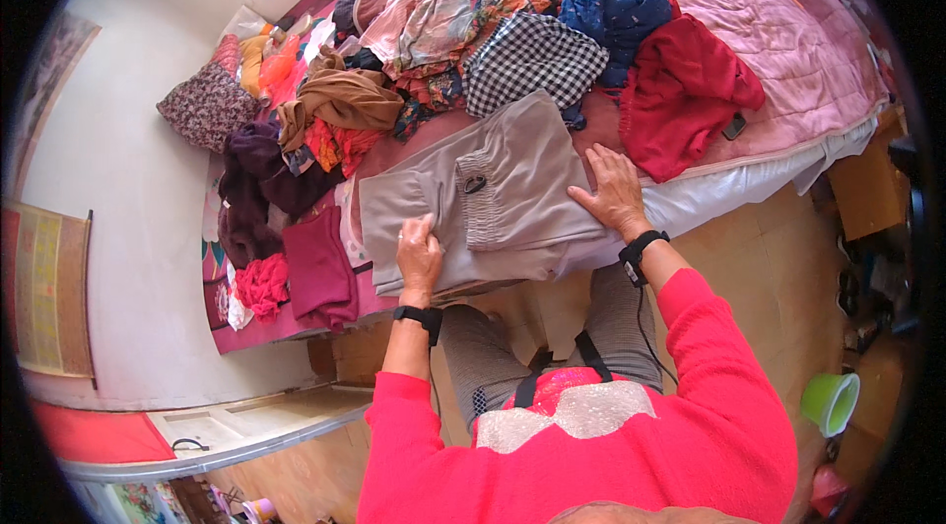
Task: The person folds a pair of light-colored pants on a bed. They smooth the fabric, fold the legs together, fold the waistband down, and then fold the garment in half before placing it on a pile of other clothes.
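Observation:
Grey trousers (pixel 517 184) lie partly folded near the bed's edge, their gathered elastic waistband with a dark drawstring or loop at the middle. At the left part of the cloth, my left hand (pixel 419 251) rests with its fingers curled; whether it pinches the fabric is hard to tell. My right hand (pixel 613 188) lies flat with spread fingers at the right edge of the trousers. Left of them is a folded magenta garment (pixel 319 265). Behind lie a black-and-white checked garment (pixel 536 58), a brown garment (pixel 344 99) and a red garment (pixel 687 95).
A heap of mixed clothes (pixel 436 22) covers the far side of the bed (pixel 805 73). A patterned cushion (pixel 207 106) leans by the wall. A small dark device (pixel 734 126) lies beside the red garment. On the floor at right stands a green bucket (pixel 829 404) near cardboard boxes (pixel 868 184).

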Available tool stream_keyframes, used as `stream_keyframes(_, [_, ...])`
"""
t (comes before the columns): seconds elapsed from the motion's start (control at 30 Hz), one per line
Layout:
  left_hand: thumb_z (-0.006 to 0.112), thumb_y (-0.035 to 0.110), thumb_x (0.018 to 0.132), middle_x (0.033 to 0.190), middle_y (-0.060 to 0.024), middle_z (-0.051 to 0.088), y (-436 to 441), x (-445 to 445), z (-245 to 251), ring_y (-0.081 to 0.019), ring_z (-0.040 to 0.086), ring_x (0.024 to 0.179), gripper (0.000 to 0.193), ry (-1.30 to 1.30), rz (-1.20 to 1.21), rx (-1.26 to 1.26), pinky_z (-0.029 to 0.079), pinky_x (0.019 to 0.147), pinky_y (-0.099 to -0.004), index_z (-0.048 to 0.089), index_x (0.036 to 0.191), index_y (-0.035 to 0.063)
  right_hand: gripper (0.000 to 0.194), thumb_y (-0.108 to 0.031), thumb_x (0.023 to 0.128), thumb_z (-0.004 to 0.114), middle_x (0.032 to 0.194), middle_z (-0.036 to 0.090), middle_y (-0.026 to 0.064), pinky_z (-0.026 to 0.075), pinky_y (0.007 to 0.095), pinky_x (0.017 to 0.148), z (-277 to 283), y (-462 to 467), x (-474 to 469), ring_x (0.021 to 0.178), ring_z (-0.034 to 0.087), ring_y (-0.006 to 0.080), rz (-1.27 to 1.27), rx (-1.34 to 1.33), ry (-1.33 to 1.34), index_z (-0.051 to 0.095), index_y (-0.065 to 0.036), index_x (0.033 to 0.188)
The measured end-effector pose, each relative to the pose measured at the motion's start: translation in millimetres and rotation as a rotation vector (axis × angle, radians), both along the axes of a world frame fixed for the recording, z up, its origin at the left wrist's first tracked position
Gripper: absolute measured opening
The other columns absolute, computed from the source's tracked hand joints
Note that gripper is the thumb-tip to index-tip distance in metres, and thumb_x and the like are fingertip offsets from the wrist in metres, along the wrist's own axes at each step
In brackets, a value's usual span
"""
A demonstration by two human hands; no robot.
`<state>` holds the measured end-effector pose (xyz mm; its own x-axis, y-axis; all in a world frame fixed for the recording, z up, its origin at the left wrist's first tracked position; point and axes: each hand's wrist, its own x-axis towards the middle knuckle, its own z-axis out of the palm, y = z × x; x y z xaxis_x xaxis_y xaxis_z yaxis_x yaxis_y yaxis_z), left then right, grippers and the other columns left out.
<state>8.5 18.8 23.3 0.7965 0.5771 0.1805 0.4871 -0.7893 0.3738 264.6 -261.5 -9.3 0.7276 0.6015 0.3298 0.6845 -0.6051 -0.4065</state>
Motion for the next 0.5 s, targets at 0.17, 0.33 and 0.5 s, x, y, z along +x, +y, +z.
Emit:
stream_keyframes(0.17, [0.066,0.015,0.088,0.130,-0.0188,0.058,-30.4,-2.5,-19.8,-0.0374,0.054,0.123,0.049,0.042,0.086,0.112,0.041,0.108,-0.0493,0.060,0.135,0.0042,0.078,-0.050,0.083,0.074,0.146,0.054,0.0199,0.031,0.0515,0.118,-0.3,-1.5,-0.6,0.139,0.047,0.0346,0.017,0.054,-0.031,0.054,-0.002,0.141])
stream_keyframes(0.33, [0.064,0.014,0.087,0.129,-0.0196,0.061,-30.6,-1.0,-24.0,-0.0368,0.054,0.124,0.050,0.012,0.092,0.142,0.041,0.108,-0.0489,0.060,0.135,0.0025,0.080,-0.054,0.085,0.071,0.150,0.050,0.0191,0.028,0.0523,0.120,0.8,-4.6,-4.1,0.142,0.043,0.0336,0.007,-0.012,-0.111,0.052,-0.003,0.143])
stream_keyframes(0.5, [0.067,0.013,0.085,0.128,-0.0182,0.061,-30.1,-2.9,-26.0,-0.0376,0.056,0.121,0.050,-0.141,0.011,0.232,0.043,0.105,-0.0486,0.062,0.134,0.0040,0.081,-0.057,0.087,0.067,0.157,0.044,0.0161,0.029,0.0547,0.119,-1.0,-3.5,-6.4,0.146,0.038,0.0324,0.007,-0.046,-0.187,0.051,-0.005,0.146])
